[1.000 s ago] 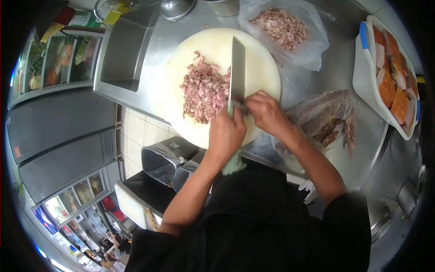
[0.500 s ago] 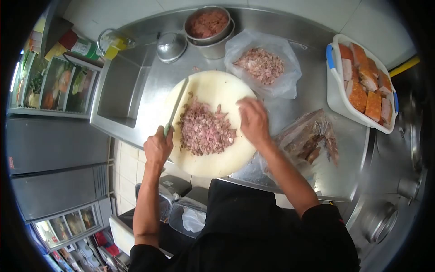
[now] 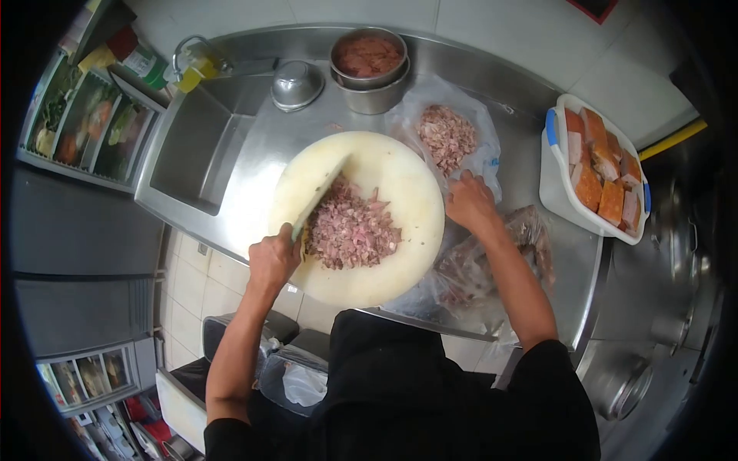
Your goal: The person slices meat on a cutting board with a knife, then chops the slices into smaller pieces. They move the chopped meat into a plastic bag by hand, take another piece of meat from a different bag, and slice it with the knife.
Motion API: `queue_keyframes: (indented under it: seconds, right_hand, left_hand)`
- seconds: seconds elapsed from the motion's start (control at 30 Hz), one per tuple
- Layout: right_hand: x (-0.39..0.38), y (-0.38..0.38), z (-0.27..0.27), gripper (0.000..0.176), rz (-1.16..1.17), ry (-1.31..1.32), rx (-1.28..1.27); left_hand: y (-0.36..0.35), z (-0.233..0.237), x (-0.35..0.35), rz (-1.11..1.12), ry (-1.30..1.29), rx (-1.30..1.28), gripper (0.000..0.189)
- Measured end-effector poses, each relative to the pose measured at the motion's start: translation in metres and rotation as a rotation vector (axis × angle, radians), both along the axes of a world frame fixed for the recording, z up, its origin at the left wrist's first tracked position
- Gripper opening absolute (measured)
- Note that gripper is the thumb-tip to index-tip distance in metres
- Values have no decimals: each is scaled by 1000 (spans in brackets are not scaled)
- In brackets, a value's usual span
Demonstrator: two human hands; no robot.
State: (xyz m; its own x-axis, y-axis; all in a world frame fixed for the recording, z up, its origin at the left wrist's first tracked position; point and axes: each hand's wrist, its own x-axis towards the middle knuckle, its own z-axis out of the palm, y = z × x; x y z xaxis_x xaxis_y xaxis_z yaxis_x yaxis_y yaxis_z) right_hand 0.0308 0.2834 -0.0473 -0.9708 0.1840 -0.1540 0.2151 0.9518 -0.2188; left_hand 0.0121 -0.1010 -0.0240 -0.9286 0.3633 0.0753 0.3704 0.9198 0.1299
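Note:
My left hand (image 3: 275, 260) is closed around the handle of a knife (image 3: 327, 188), its broad blade lying against the left side of a heap of chopped meat (image 3: 352, 227). The meat sits on a round, cream-coloured cutting board (image 3: 377, 288). My right hand (image 3: 471, 201) has its fingers closed on the near edge of a clear plastic bag (image 3: 486, 138), just right of the board. Inside that bag is more chopped meat (image 3: 447, 138). Below my right forearm, another plastic bag (image 3: 469, 269) holds dark meat pieces.
Stacked metal pots (image 3: 369, 58), the upper one full of meat, stand behind the board beside an upturned metal bowl (image 3: 296, 84). A sink (image 3: 192, 165) is at the left. A white tub (image 3: 565, 184) of browned meat blocks stands at the right.
My right hand has left the board's right edge and moved right to the bag of chopped meat. The knife blade has turned from the board's left rim in against the heap.

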Motion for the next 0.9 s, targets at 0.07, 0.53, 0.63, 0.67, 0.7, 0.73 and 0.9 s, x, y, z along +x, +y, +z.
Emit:
queue_keyframes:
  seconds: [0.07, 0.53, 0.63, 0.67, 0.7, 0.73, 0.9]
  right_hand:
    - [-5, 0, 0, 33, 52, 180, -25]
    - [-27, 4, 13, 47, 88, 475, 121]
    - [-23, -35, 2, 50, 310, 561, -347]
    - [-16, -54, 0, 59, 352, 491, -462]
    - [-8, -69, -5, 59, 353, 491, -464]
    - [0, -82, -11, 69, 393, 440, -487]
    - [17, -112, -40, 94, 413, 394, -483]
  left_hand:
    - [0, -5, 3, -37, 28, -18, 22]
    - [-17, 7, 1, -155, 37, -42, 21]
    - [-20, 14, -3, -59, 10, -19, 21]
    - [-24, 15, -2, -6, 6, 41, 22]
    - [-28, 16, -3, 45, 2, 100, 24]
    - [-34, 18, 1, 44, 1, 97, 24]
    - [-75, 48, 65, 510, -1007, 950, 35]
